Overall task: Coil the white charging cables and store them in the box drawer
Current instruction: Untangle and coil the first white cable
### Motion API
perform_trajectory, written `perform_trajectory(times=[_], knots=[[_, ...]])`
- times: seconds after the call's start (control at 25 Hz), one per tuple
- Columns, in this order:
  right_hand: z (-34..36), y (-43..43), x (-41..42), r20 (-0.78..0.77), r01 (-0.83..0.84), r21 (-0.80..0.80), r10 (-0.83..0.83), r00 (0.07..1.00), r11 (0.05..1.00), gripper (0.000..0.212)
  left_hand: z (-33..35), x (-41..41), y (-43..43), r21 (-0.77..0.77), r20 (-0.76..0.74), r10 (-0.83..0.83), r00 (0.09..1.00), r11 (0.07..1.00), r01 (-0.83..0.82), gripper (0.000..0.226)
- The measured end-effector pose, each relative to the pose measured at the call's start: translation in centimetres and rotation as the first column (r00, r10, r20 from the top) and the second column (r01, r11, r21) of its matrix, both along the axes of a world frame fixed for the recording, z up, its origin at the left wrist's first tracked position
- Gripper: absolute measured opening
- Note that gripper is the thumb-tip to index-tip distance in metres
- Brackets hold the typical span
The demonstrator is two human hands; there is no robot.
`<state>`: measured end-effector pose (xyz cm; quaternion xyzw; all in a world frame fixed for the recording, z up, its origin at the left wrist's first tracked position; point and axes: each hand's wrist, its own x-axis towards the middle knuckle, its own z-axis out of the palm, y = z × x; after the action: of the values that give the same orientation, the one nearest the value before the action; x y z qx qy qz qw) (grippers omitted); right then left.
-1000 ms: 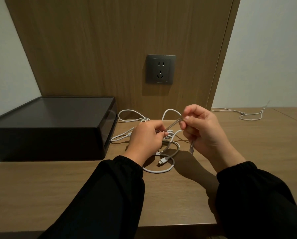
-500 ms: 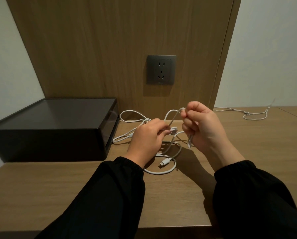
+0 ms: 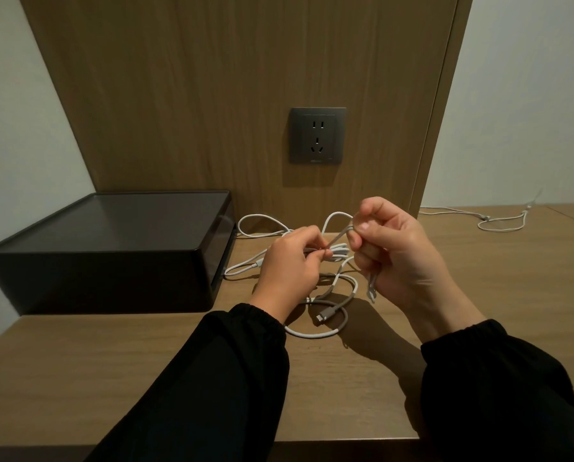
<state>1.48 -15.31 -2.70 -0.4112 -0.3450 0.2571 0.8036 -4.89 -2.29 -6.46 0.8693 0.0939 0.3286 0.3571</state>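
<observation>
at the left end of the bench (image 3: 78, 378), against the back panel (image 3: 212, 95), sits the dark box (image 3: 105, 248); its drawer (image 3: 224, 255) looks shut, though this angle does not settle it. just right of the box the cable (image 3: 315, 333) sprawls in loose loops on the bench, one plug (image 3: 320, 316) lying free inside the nearest loop. none of it is in the box yet. your left hand (image 3: 289, 268) hovers over that tangle, fingers curled, pinching a short flat bundle (image 3: 337, 252) of strands that runs left to right. from that pinch one strand (image 3: 340, 236) rises up and rightward into your right hand (image 3: 402, 258), whose thumb and forefinger nip it at a bend, the other fingers curled; another plug end (image 3: 372, 291) hangs below that hand. so the slack to be wound lies under and between your hands, and the bundle's long axis runs across you, hand to hand. the right hand has the free strand, so it looks the one to lay the next turn while the left holds the bundle firm. on the panel above is a socket (image 3: 317, 135). at the back edge far right a second cable (image 3: 502, 221) lies uncoiled, well apart from both hands, nearer your right.
</observation>
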Motion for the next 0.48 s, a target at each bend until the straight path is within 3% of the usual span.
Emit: perform_trajectory(times=[0.24, 0.48], knots=[[0.3, -0.3, -0.8, 0.029, 0.042, -0.032, -0.041, 0.999, 0.999, 0.034, -0.5, 0.2, 0.4, -0.014, -0.008, -0.025, 1.000, 1.000, 0.025, 0.015], [0.2, 0.7, 0.0, -0.100, 0.142, -0.064, -0.148, 0.984, 0.988, 0.022, -1.0, 0.0, 0.8, 0.073, -0.029, -0.014, 0.999, 0.997, 0.017, 0.006]])
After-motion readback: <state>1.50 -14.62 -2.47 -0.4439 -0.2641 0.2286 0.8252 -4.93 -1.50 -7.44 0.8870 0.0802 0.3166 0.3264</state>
